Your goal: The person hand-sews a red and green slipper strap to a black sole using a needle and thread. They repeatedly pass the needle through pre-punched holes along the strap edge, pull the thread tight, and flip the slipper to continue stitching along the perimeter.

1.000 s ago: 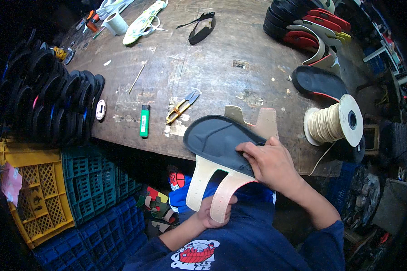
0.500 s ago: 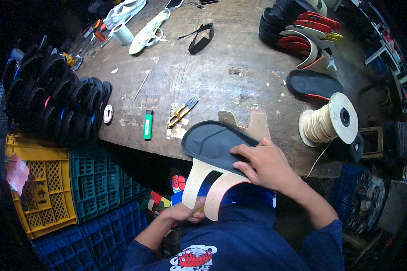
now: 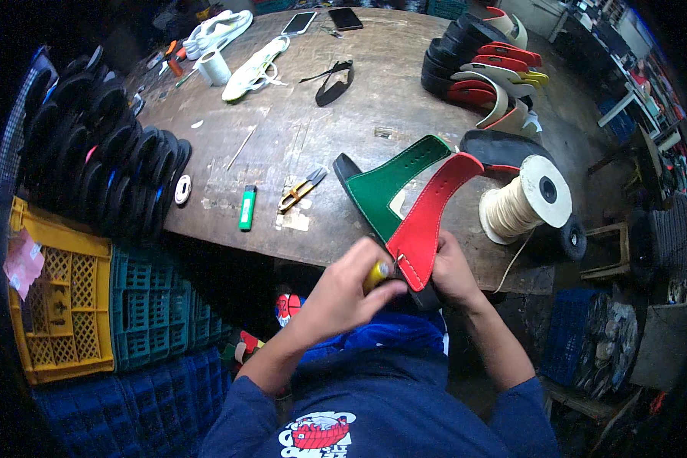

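Note:
A sandal with a dark sole, a green strap and a red strap is tilted up over the table's near edge. My right hand grips it at the right, beside the lower end of the red strap, with its fingertips partly hidden behind. My left hand is closed round a yellow-handled awl, whose tip points at the stitched lower edge of the red strap. Whether the tip is in the material, I cannot tell. Light stitches run along both straps.
Thread snips and a green lighter lie left of the sandal. A spool of cream cord stands at the right. Black soles are stacked at the left, with more sandals at the far right. Plastic crates stand below left.
The sandal has been turned over, so its coloured straps now face up. My left hand has risen from below with the awl to the red strap. My right hand has shifted to the sandal's side.

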{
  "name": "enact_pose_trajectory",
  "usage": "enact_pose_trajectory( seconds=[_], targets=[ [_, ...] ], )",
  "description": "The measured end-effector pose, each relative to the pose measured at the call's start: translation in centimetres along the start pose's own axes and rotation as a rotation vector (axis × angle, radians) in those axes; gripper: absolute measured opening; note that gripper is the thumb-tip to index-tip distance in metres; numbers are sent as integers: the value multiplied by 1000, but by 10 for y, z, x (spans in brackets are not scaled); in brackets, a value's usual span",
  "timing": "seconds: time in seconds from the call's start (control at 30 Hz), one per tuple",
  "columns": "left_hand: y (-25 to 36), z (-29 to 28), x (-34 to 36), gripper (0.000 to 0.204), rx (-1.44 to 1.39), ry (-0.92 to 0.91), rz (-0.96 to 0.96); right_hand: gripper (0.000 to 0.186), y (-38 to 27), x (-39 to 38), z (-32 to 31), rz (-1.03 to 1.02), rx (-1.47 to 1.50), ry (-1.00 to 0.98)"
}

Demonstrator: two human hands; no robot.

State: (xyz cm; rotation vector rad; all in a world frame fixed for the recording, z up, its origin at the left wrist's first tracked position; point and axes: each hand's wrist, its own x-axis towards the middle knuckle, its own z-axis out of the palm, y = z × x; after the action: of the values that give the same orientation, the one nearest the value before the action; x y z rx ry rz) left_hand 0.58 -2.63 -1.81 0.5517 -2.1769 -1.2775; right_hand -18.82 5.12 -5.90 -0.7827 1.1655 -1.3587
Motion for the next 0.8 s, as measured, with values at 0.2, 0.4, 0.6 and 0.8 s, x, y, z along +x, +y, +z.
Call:
enact_pose_trajectory(
  seconds=[0.2,0.4,0.6,0.8],
  targets=[
    [-28,16,9,15,-176,217,-93,26,8,3,1,-56,33,-26],
    [-24,13,15,16,-199,234,-128,21,12,8,-1,-132,57,7],
    [-22,7,17,18,-157,199,-122,15,16,8,3,-224,-75,74],
    [-16,2,22,17,-34,150,-64,9,15,10,7,-241,-358,245]
  ],
)
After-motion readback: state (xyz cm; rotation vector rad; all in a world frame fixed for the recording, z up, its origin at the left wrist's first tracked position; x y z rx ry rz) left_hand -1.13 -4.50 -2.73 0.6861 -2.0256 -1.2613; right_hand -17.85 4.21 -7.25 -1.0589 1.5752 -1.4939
